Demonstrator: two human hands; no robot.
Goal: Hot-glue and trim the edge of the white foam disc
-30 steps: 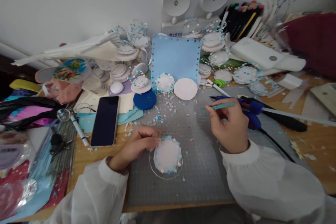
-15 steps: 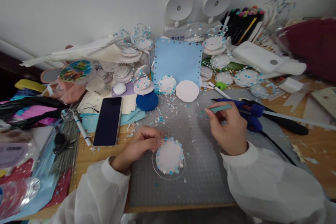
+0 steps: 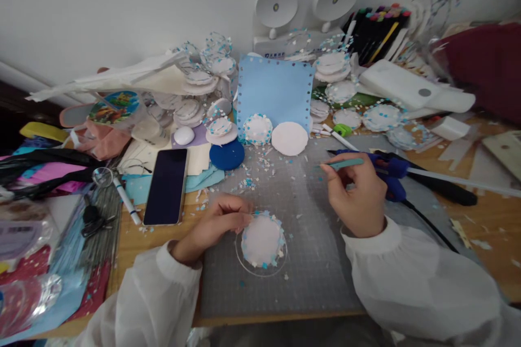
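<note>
My left hand point(image 3: 228, 218) is closed in a pinch at the upper left edge of a white paper disc point(image 3: 262, 241). Blue and white paper bits ring the disc, and a thin clear loop point(image 3: 260, 275) shows around its lower side. My right hand point(image 3: 358, 192), to the right and farther back, grips teal tweezers point(image 3: 344, 164), their tips pointing left over the grey cutting mat point(image 3: 317, 282). Whether the tips hold a bit is too small to tell. Loose blue and white paper bits point(image 3: 248, 183) lie on the mat between the hands.
A blue glue gun point(image 3: 393, 171) with its cable lies right of my right hand. A phone point(image 3: 166, 187) rests to the left. Behind the mat stand a light blue card point(image 3: 274, 89), a plain white disc point(image 3: 290, 139), a dark blue pad point(image 3: 227, 155) and several decorated discs.
My right hand and the tweezers have shifted slightly to the right. The left hand keeps its pinch on the disc. The whole view has tilted a little.
</note>
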